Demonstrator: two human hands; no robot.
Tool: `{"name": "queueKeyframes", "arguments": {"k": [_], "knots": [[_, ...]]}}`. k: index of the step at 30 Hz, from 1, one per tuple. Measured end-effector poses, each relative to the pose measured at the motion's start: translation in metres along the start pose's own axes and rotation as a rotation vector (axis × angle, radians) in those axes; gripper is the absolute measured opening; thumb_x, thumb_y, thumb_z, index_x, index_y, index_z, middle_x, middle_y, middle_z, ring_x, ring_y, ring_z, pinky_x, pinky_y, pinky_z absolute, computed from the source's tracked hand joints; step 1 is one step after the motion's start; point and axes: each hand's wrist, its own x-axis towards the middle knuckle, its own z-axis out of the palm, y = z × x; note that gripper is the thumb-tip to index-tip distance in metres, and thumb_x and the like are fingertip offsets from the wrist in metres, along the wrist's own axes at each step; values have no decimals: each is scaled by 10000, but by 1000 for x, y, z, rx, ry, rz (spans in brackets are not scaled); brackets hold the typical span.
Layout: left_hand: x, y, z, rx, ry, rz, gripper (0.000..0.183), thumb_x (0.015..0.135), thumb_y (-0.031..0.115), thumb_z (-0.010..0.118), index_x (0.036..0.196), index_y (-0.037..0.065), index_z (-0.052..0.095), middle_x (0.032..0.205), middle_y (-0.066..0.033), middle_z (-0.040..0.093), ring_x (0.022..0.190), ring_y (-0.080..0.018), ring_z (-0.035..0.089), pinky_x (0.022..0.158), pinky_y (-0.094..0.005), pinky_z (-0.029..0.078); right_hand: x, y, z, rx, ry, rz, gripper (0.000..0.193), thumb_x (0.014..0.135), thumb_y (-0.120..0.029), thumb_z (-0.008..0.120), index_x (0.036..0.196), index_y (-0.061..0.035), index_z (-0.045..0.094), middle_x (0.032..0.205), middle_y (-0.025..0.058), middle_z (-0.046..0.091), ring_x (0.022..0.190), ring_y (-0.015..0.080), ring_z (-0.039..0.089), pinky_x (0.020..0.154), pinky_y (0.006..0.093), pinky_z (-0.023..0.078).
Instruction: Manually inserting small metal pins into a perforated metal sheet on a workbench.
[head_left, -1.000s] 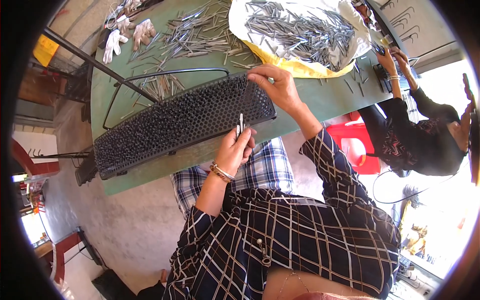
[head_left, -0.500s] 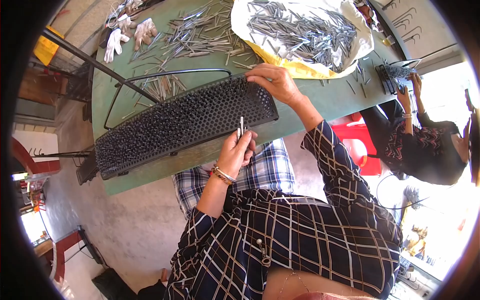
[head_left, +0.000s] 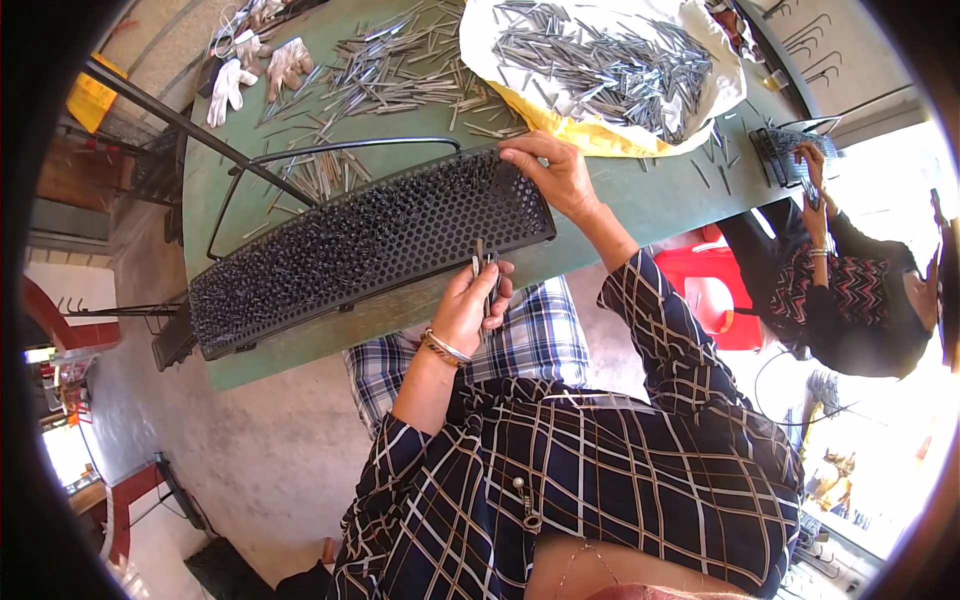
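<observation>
A long black perforated rack lies slanted across the table edge. Small upright pieces crowd its left part, while many holes at the right show bare. In front of its lower edge, my left hand is closed round a few slim metal pieces, whose ends stick up past the thumb. My right hand is at the rack's upper right corner, thumb and fingers bent together over the holes. Whatever its fingertips pinch is too small or hidden to make out.
Loose metal pieces lie heaped on the green table, with more in a white and yellow sack. Gloves lie at far left. A bent metal frame stands behind the rack. Another person works at right near a red chair.
My right hand has shifted slightly right and down along the rack's corner. The metal pieces in my left hand have tilted and sit differently. The other person's hands have moved apart.
</observation>
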Motion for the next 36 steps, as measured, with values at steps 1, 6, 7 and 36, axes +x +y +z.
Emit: {"name": "queueKeyframes", "arguments": {"k": [1, 6, 7, 36], "knots": [[0, 0, 0, 0, 5, -1, 255, 963, 245, 463, 1047, 20, 546, 788, -33, 540, 564, -60, 430, 420, -170, 300, 0, -1, -1, 1, -1, -1, 138, 818, -87, 660, 933, -13, 680, 864, 86, 666, 784, 176, 621, 717, 270, 475], [-2, 0, -3, -13, 8, -4, 245, 965, 243, 459, 1037, 26, 547, 773, -29, 535, 563, -55, 428, 420, -170, 306, 1, -1, -7, -46, -84, -30, 152, 815, -85, 661, 951, -19, 677, 883, 89, 666, 805, 185, 625, 746, 286, 479], [-2, 0, -3, -16, 4, -7, 240, 969, 244, 453, 1026, 32, 548, 763, -28, 529, 571, -53, 433, 422, -169, 315, 1, 0, -8, -47, -84, -31, 152, 815, -85, 661, 951, -19, 677, 883, 89, 666, 805, 185, 625, 746, 286, 479], [-1, -4, -10, -107, 5, -10, 269, 956, 205, 470, 1105, -10, 531, 854, -65, 546, 630, -83, 457, 471, -197, 356, 12, 2, -17, -74, -264, -142, 128, 827, -90, 639, 917, -2, 658, 905, 91, 653, 831, 235, 628, 743, 311, 489]]}}
